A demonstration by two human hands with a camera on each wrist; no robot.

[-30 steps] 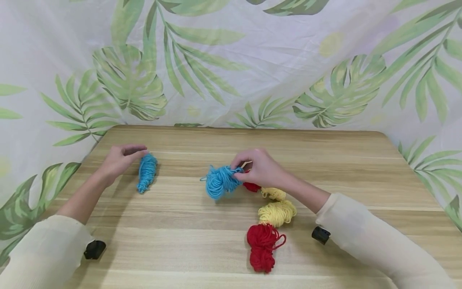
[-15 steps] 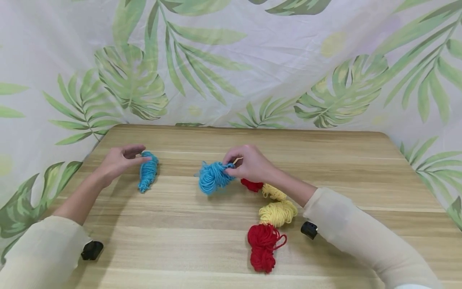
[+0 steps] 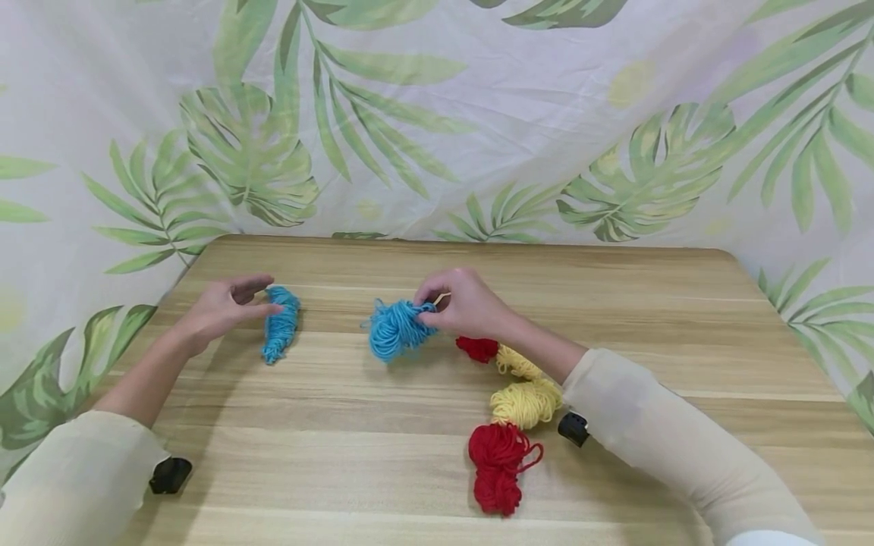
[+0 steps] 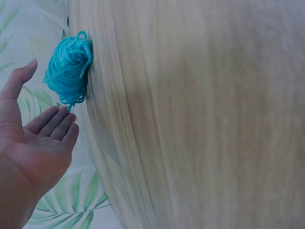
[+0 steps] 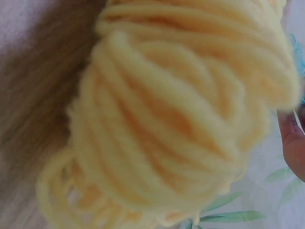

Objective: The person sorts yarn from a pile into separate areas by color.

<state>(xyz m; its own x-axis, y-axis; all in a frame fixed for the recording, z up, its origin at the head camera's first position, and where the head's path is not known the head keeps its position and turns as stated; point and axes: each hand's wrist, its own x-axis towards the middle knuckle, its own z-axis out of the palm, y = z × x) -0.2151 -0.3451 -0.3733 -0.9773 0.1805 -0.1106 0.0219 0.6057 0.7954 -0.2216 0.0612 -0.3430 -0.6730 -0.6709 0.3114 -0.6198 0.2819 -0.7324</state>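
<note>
My right hand (image 3: 460,303) pinches one end of a bundle of blue yarn (image 3: 396,330) between thumb and fingers, over the middle of the table. At the left, a second, narrower blue yarn bundle (image 3: 281,324) lies on the wood. Beside it is my left hand (image 3: 221,311), fingers extended and thumb spread, with nothing gripped. The left wrist view shows that same blue bundle (image 4: 70,69) just beyond the fingertips of the open palm (image 4: 40,148). A yellow yarn bundle (image 5: 167,119) fills most of the right wrist view, with part of my right thumb (image 5: 294,148) at its edge.
Right of centre, a red yarn bundle (image 3: 497,470) lies nearest me, with the yellow bundle (image 3: 526,403) behind it. A smaller red piece (image 3: 476,349) and more yellow yarn (image 3: 519,362) lie farther back. A leaf-print cloth (image 3: 410,121) hangs behind the wooden table (image 3: 328,470).
My right hand has carried the blue yarn bundle left and slightly away from me, uncovering more of the small red piece. The left hand stays beside its bundle, with little movement.
</note>
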